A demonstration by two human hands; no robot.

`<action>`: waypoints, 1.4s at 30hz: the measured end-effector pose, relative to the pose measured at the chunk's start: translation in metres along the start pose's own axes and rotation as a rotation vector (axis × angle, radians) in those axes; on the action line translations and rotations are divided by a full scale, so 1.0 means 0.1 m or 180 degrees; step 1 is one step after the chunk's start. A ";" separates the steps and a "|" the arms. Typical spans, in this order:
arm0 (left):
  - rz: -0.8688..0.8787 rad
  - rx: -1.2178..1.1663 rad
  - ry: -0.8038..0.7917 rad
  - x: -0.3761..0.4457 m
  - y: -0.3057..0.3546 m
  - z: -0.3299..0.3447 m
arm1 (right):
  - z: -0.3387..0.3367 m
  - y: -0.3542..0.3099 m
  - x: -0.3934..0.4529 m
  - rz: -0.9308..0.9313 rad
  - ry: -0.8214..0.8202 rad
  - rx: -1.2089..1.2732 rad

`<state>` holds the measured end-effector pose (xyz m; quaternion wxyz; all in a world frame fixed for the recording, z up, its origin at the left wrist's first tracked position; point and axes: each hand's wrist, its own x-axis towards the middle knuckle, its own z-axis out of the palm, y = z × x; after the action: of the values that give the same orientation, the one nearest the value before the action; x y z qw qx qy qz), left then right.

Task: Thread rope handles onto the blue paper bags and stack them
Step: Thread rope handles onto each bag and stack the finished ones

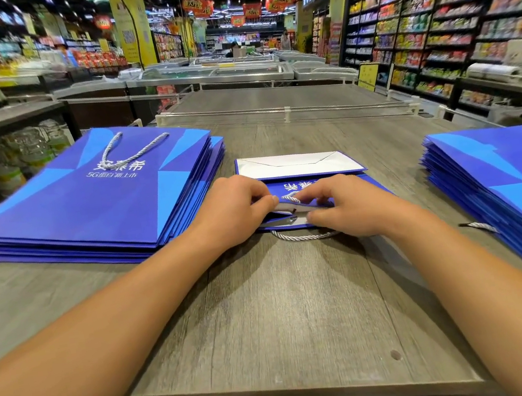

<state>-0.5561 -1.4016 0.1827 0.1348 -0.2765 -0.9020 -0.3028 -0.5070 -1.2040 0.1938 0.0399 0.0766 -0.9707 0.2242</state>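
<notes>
Mid-counter, both hands work a flat bag (296,172): left hand (234,211) and right hand (351,208) pinch a rope (290,197) at its mouth; stacks (92,201) flank both edges.

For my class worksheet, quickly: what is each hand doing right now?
Left hand: pinching the rope handle at the blue bag.
Right hand: fingers curled, pinching the bag's top edge.
</notes>
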 end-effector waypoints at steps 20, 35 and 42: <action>-0.0176 0.0134 0.0348 -0.03 0.11 0.06 | 0.23 -0.17 0.12 0.0239 0.0748 -0.0103; -0.0100 0.0483 0.0524 -0.02 0.06 0.15 | 0.29 -0.23 0.15 0.0408 0.1019 0.0004; 0.0127 0.0086 0.0607 0.00 0.05 0.12 | 0.28 -0.19 0.17 0.0635 0.1238 0.0036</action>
<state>-0.5537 -1.3911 0.1760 0.2298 -0.2625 -0.8834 -0.3128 -0.5213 -1.2353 0.1788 0.2036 -0.0644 -0.9462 0.2430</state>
